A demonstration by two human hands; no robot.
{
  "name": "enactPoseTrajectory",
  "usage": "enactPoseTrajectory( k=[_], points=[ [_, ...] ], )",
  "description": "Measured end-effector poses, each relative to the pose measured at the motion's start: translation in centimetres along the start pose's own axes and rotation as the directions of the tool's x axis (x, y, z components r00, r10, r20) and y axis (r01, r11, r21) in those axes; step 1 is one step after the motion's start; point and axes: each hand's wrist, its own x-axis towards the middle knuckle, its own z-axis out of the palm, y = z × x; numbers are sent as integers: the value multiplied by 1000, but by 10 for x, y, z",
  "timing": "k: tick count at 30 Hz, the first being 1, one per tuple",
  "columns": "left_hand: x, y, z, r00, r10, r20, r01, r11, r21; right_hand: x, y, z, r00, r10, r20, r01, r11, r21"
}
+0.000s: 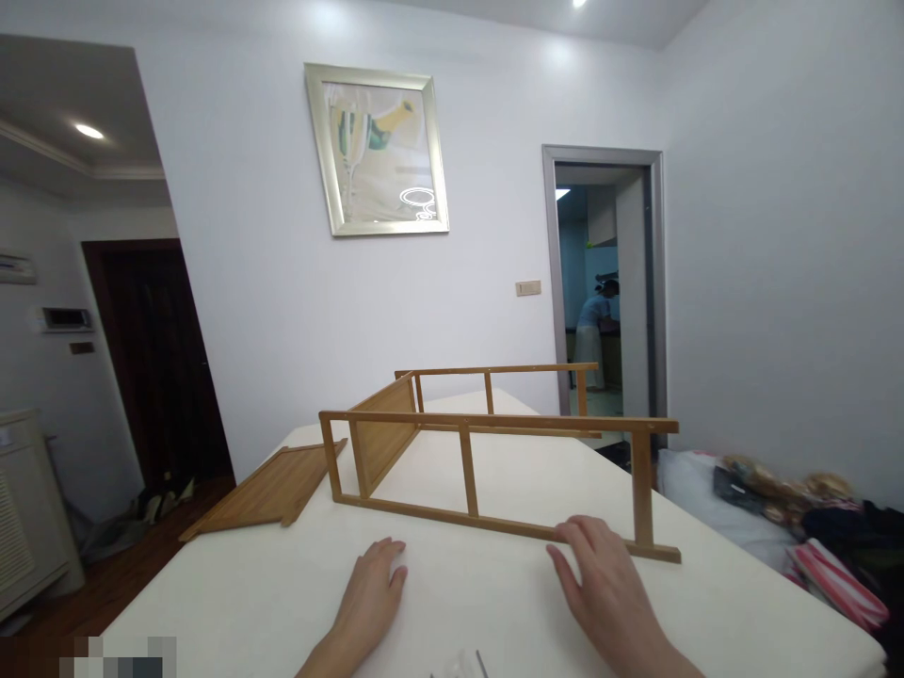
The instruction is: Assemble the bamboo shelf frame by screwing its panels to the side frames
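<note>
A partly built wooden rack lies on its side on the white table, two ladder-like frames joined by a slatted panel at the left. My right hand rests flat on the table, fingertips touching the near frame's bottom rail. My left hand lies palm down on the table, just short of the rack, holding nothing. A loose slatted wooden shelf lies at the table's left edge.
Small metal hardware lies at the table's near edge. Clothes and bags are piled at the right. A person stands in the far doorway. A dark door and a white cabinet stand at the left.
</note>
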Motion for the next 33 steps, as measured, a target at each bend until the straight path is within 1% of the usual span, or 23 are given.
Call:
enactPoseTrajectory(
  k=[1, 2, 3, 4, 5, 6, 7, 8, 10, 12, 14, 16, 17, 19, 22, 25, 27, 30, 33],
  points=[
    [3, 9, 2, 1000, 0, 24, 1, 1000, -19, -3, 14, -6, 993, 58, -102, -58, 998, 8],
    [7, 17, 3, 999, 0, 43, 2, 999, -39, -5, 28, -11, 971, 126, -205, -126, 992, 14],
    [11, 26, 5, 998, 1, 56, 2, 998, -58, -6, 41, -13, 941, 198, -276, -199, 980, 24],
    [16, 35, 6, 998, 4, 63, 0, 997, -71, -6, 54, -12, 910, 264, -320, -264, 964, 43],
    [20, 44, 8, 997, 12, 70, -6, 997, -81, -6, 66, -10, 882, 341, -325, -336, 939, 72],
    [23, 53, 10, 996, 25, 80, -18, 996, -88, -6, 75, -7, 844, 437, -312, -420, 899, 123],
    [26, 61, 12, 995, 41, 95, -32, 995, -92, -6, 83, -3, 812, 526, -254, -491, 850, 189],
    [28, 68, 14, 992, 57, 116, -47, 995, -92, -6, 90, 1, 789, 584, -191, -535, 806, 254],
    [30, 80, 20, 985, 77, 156, -67, 995, -70, -6, 99, 6, 758, 644, -106, -577, 737, 353],
    [31, 87, 24, 981, 82, 177, -79, 997, -23, -5, 105, 5, 742, 667, -66, -589, 696, 411],
    [30, 90, 26, 979, 87, 182, -92, 996, 17, -3, 112, -2, 756, 654, -11, -590, 690, 420],
    [29, 91, 24, 978, 98, 186, -106, 994, 33, -3, 118, -11, 801, 596, 56, -568, 727, 387],
    [29, 91, 22, 977, 100, 189, -109, 993, 37, -4, 120, -15, 818, 571, 68, -554, 749, 365],
    [27, 90, 18, 976, 100, 193, -110, 993, 43, -9, 123, -21, 835, 548, 54, -534, 781, 324],
    [25, 90, 15, 975, 102, 196, -112, 993, 41, -23, 121, -24, 832, 554, 2, -534, 801, 271],
    [25, 90, 17, 973, 105, 203, -115, 993, 36, -39, 113, -24, 826, 563, -35, -542, 809, 230],
    [26, 89, 18, 973, 103, 209, -113, 993, 38, -49, 105, -25, 831, 553, -58, -531, 820, 212],
    [29, 88, 19, 972, 90, 217, -102, 994, 44, -59, 90, -27, 856, 513, -65, -492, 847, 203],
    [35, 85, 19, 971, 71, 229, -82, 996, 36, -64, 72, -29, 893, 447, -47, -429, 879, 208]
  ],
)
